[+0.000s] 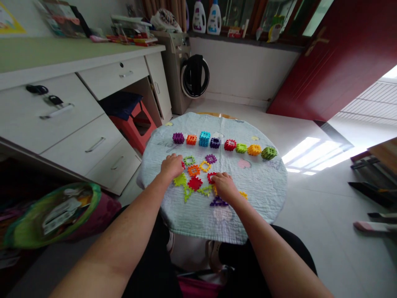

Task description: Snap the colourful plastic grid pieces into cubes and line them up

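My left hand [172,166] is at the left of the loose flat plastic building pieces, its fingers closed on a red piece [182,165] that shows only in part. My right hand [226,185] has its fingers closed at the edge of a red square frame [211,178]. Between the hands lie a green frame [189,160], an orange frame [194,170], a yellow frame [205,166], a purple piece [211,159] and a solid red square [194,183]. Nearer me are green triangles [205,190] and a dark purple triangle [218,201], partly under my right hand.
A row of several assembled plastic cubes [204,139] stands across the far half of the cloth-covered round table [263,194]. A red stool [139,124] and white drawers [96,142] are at the left, with a lined bin [96,207] nearer. Behind stands a washing machine [173,74].
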The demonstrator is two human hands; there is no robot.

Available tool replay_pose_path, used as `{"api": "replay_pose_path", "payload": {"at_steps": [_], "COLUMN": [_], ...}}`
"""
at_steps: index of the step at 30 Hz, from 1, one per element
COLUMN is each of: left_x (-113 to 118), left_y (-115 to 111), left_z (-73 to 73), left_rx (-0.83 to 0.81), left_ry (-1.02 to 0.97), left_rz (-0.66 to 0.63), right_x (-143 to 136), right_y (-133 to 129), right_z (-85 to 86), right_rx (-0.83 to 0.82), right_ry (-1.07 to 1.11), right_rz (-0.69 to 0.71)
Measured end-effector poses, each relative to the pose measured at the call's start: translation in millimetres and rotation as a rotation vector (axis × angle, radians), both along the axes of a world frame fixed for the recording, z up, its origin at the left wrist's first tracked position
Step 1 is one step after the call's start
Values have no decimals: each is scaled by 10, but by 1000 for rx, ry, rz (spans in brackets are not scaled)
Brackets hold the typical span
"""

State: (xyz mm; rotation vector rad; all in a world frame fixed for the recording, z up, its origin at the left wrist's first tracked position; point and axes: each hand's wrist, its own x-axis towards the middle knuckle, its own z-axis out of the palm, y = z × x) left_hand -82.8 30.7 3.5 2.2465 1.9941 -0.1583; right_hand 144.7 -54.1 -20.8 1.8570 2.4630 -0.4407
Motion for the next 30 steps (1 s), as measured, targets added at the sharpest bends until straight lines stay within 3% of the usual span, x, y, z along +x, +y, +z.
{"api": "replay_pose_path", "payload": {"at_steps": [3, 7, 11, 17, 23, 30], "left_x": [126, 265, 303, 322, 335, 354], "left_y": [-132, -398, -583, -587, -539, -471], "left_z": [50, 19, -57, -91, -99, -100], "left_rx": [5, -111, -89, -75, -94, -61], "left_ry": [-104, -173, -91, -65, -132, -214], "left_rz": [-142, -300, -279, -212, -216, -312], "right_x": [100, 164, 178, 198, 221, 209], "right_y": [48, 97, 136, 168, 158, 141], "right_z": [7, -14, -75, -69, 19, -25], "right_rx": [25, 74, 31, -5, 193, 28], "right_ry": [-48, -38, -2, 111, 106, 162], "right_rz": [-85, -184, -187, -193, -295, -1]}}
